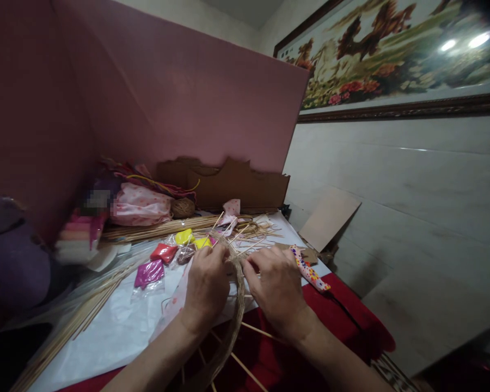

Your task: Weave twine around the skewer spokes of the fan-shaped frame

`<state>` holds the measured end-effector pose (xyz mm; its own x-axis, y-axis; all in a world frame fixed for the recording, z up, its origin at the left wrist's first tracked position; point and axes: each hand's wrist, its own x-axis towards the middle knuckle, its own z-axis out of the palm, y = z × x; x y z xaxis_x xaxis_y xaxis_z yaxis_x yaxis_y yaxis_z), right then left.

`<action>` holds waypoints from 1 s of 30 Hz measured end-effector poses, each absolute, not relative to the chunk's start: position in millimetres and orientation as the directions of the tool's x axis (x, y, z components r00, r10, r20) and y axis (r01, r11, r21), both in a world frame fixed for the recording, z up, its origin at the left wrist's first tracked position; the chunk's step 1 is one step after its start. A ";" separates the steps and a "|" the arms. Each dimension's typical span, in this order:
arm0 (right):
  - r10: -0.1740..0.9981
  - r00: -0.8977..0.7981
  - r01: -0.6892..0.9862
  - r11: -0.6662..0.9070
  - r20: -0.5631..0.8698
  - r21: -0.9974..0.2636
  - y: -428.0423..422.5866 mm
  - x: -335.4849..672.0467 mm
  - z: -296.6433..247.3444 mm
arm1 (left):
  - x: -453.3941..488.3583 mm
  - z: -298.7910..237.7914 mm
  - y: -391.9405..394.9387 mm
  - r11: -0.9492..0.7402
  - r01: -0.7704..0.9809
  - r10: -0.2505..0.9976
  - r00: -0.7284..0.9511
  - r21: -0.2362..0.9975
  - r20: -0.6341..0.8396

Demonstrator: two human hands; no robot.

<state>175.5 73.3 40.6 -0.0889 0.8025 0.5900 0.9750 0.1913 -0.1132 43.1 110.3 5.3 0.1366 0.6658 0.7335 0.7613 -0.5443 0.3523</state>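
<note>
My left hand [206, 286] and my right hand [275, 286] are both closed on a twine-wrapped hoop [237, 316] that stands on edge between them. Each hand pinches the hoop near its top. Thin wooden sticks [237, 235] cross the hoop like spokes and poke out beyond my fingers and below my wrists. A piece of pink patterned fabric [175, 302] hangs under my left hand. Just right of my right hand lies a spotted glue gun [309, 272] on a red cloth [343, 321].
Small bags of coloured clay [163, 260] lie on white paper [118, 326]. Behind them are a bundle of reeds [159, 228], a twine ball [183, 207], pink cloth [141, 204] and a cardboard cut-out [228, 182]. A pink board [179, 87] walls the back.
</note>
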 end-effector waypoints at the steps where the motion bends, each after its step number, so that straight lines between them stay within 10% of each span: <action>1: 0.816 -0.104 0.978 0.189 0.568 -0.092 72.9 175.3 42.8 | 43.2 5.7 109.7 -0.545 0.767 0.655 0.137 0.339 0.743; 30: 0.873 -0.104 0.980 0.172 0.477 -0.101 81.7 164.9 42.7 | 46.2 8.8 105.1 -0.572 0.772 0.598 0.160 0.278 0.785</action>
